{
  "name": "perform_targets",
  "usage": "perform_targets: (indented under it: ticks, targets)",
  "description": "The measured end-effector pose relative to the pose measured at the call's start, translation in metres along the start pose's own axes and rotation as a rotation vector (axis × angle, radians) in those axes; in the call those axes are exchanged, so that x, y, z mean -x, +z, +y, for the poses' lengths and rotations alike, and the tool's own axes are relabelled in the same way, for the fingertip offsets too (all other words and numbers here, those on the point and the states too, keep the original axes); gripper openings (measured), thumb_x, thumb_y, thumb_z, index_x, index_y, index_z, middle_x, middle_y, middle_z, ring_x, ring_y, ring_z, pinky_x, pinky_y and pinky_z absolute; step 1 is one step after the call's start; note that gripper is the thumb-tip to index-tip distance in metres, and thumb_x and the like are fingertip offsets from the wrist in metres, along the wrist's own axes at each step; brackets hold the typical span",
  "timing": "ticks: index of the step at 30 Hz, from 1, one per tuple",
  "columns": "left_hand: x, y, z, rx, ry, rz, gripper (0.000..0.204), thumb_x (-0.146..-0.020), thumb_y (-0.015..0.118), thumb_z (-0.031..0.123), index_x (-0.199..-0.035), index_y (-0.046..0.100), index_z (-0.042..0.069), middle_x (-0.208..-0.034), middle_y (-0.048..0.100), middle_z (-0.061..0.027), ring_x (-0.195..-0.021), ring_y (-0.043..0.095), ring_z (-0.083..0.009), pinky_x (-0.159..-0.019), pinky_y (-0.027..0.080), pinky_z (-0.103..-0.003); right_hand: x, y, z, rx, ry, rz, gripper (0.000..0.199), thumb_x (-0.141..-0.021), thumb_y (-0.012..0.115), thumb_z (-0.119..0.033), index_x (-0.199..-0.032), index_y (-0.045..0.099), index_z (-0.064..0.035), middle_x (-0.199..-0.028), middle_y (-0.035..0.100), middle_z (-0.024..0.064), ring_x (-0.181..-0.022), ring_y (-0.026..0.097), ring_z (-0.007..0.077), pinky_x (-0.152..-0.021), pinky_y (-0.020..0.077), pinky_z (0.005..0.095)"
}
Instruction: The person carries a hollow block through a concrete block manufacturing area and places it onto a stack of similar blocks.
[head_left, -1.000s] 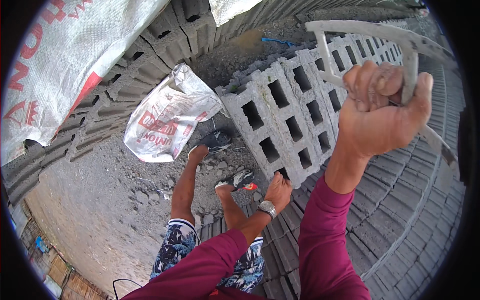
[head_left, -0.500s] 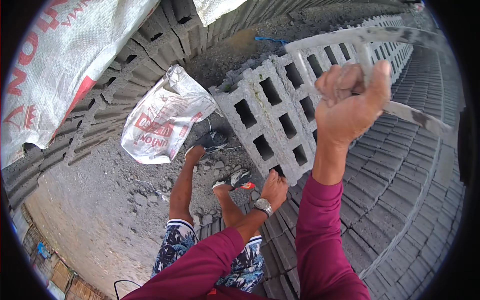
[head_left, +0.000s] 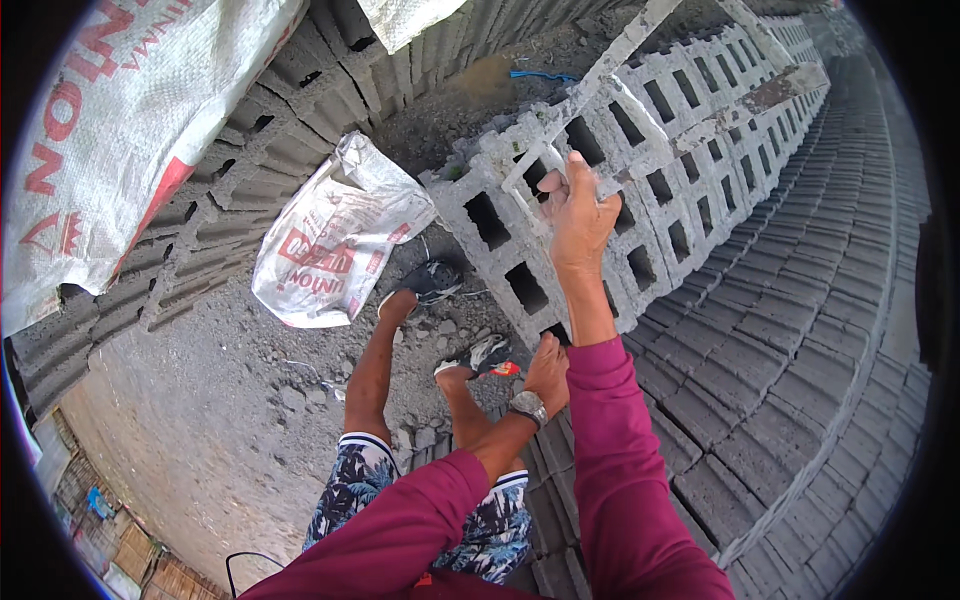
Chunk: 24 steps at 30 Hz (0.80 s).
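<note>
My right hand (head_left: 577, 212) is closed around a bar of a pale metal frame (head_left: 618, 52). The frame lies over the near end of a row of grey hollow concrete blocks (head_left: 690, 115). Its long bars run up and to the right across the block tops. My left hand (head_left: 548, 366), with a wristwatch (head_left: 527, 405) on it, rests flat on the lower corner of the nearest block beside my knee and holds nothing. Both sleeves are dark red. My legs stretch out toward the blocks, with a sneaker (head_left: 431, 281) on the gravel.
A crumpled white printed sack (head_left: 335, 240) lies on the gravel ground to the left of the blocks. A stack of hollow blocks (head_left: 240, 170) under a big white sack (head_left: 120, 110) fills the upper left. Rows of grey blocks (head_left: 800, 350) lie flat across the right.
My right hand has swung the metal frame from high on the right down and left onto the nearest hollow blocks. The left hand stays in place.
</note>
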<state>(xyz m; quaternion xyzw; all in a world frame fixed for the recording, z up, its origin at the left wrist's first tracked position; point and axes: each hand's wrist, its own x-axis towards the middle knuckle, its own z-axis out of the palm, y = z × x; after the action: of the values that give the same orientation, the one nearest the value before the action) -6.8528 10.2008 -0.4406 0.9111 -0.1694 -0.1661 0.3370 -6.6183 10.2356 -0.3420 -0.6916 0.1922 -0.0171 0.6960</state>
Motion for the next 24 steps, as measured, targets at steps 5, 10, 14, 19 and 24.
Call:
perform_targets:
  ticks: [5,10,14,19,24]
  targets:
    - [0.002,-0.008,0.007,-0.237,0.0,-0.062,0.033,-0.084,0.057,0.025,-0.098,0.067,-0.004,-0.082,0.067,-0.0139,-0.098,0.057,-0.0281,-0.106,0.029,-0.042,0.011,-0.002,-0.124,-0.249,-0.339,0.093,0.05,-0.099,0.049,-0.043,-0.063,0.041,-0.0096,-0.052,0.035,-0.0003,-0.043,0.029,0.012,-0.044,0.0264,0.0295]
    - [-0.002,-0.006,0.01,-0.189,-0.01,-0.13,0.036,-0.084,0.057,0.025,-0.102,0.066,-0.006,-0.087,0.068,-0.0162,-0.099,0.057,-0.0284,-0.107,0.028,-0.043,0.011,-0.005,-0.178,-0.316,-0.623,-0.005,0.055,-0.104,0.034,-0.042,-0.057,0.036,-0.012,-0.049,0.027,-0.0022,-0.042,0.021,0.0123,-0.045,0.0206,0.0282]
    - [-0.003,0.032,0.003,0.751,-0.251,0.248,0.035,-0.084,0.052,0.023,-0.102,0.064,-0.004,-0.091,0.066,-0.0168,-0.104,0.054,-0.0309,-0.107,0.028,-0.044,-0.002,0.013,-0.005,0.027,-0.223,0.067,0.042,-0.101,0.049,-0.037,-0.069,0.042,-0.0103,-0.052,0.038,-0.0003,-0.044,0.033,0.0095,-0.044,0.0275,0.0276]
    - [0.003,0.029,-0.004,0.056,-0.012,0.12,0.031,-0.087,0.049,0.022,-0.097,0.066,-0.002,-0.093,0.066,-0.0165,-0.104,0.053,-0.0314,-0.106,0.029,-0.044,-0.004,0.008,-0.008,-0.118,-0.066,0.1,0.043,-0.1,0.051,-0.04,-0.07,0.041,-0.0101,-0.052,0.036,-0.0005,-0.045,0.033,0.0105,-0.044,0.0272,0.0294]
    - [0.002,-0.005,0.003,-0.184,-0.014,-0.126,0.03,-0.087,0.051,0.021,-0.096,0.067,-0.003,-0.091,0.067,-0.0165,-0.102,0.054,-0.031,-0.105,0.029,-0.043,-0.002,0.005,-0.152,-0.385,-0.526,-0.208,0.057,-0.099,0.044,-0.046,-0.054,0.037,-0.0109,-0.048,0.03,-0.0006,-0.04,0.027,0.0136,-0.045,0.0246,0.0302]
